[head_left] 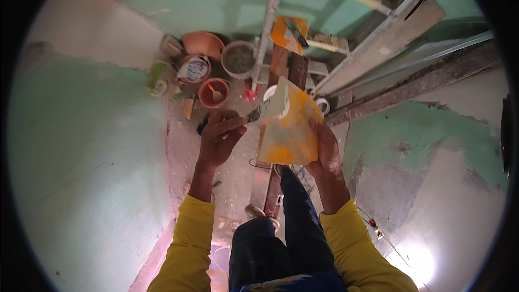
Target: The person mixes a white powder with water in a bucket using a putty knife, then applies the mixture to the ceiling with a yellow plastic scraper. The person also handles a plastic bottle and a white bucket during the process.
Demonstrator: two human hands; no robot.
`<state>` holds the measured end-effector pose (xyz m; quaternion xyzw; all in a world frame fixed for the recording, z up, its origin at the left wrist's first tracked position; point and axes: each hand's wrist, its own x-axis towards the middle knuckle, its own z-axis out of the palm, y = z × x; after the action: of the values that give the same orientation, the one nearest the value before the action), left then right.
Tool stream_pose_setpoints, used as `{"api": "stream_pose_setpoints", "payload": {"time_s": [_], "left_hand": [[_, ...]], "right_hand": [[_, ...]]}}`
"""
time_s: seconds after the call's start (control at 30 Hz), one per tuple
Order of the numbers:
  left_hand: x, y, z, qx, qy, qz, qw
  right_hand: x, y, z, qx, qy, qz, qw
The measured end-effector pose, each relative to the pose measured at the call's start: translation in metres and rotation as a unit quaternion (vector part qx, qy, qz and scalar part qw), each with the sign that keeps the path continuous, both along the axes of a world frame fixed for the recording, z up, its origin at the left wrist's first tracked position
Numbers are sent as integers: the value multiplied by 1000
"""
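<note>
My left hand [219, 138] pinches the handle of a putty knife [258, 113], its blade against the left edge of an orange plastic sheet [294, 138]. My right hand [326, 148] grips that sheet by its right side, thumb on the upper face and the other fingers mostly hidden beneath. Grey-white smears cover much of the sheet, and a thicker patch of white putty [284, 103] lies near its far left edge. Both hands are out in front of me, above the wooden plank [260, 184] where my feet stand.
Beyond my hands rises a paint-spattered ladder [268, 21]. Next to it lies another orange sheet [278, 35] bearing a dark-handled tool [295, 31]. Several buckets, including a reddish one [207, 97], stand far left. A cable with a socket [377, 231] hangs at the right.
</note>
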<state>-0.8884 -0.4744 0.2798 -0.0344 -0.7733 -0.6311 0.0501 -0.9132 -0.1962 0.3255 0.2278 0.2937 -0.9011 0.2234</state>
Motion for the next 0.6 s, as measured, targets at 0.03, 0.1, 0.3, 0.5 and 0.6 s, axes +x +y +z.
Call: {"api": "stream_pose_setpoints", "payload": {"time_s": [0.03, 0.1, 0.3, 0.5, 0.6], "left_hand": [[13, -13, 27, -24, 24, -4, 999], [46, -43, 82, -75, 64, -9, 995], [173, -114, 210, -102, 100, 52, 988], [263, -131, 252, 284, -20, 45, 958], [312, -133, 277, 402, -44, 22, 915]], "right_hand": [[11, -10, 23, -16, 8, 0, 1000], [36, -30, 68, -50, 18, 2, 999], [122, -86, 161, -115, 74, 45, 990], [181, -101, 220, -174, 97, 91, 976], [219, -121, 244, -130, 99, 137, 977]]}}
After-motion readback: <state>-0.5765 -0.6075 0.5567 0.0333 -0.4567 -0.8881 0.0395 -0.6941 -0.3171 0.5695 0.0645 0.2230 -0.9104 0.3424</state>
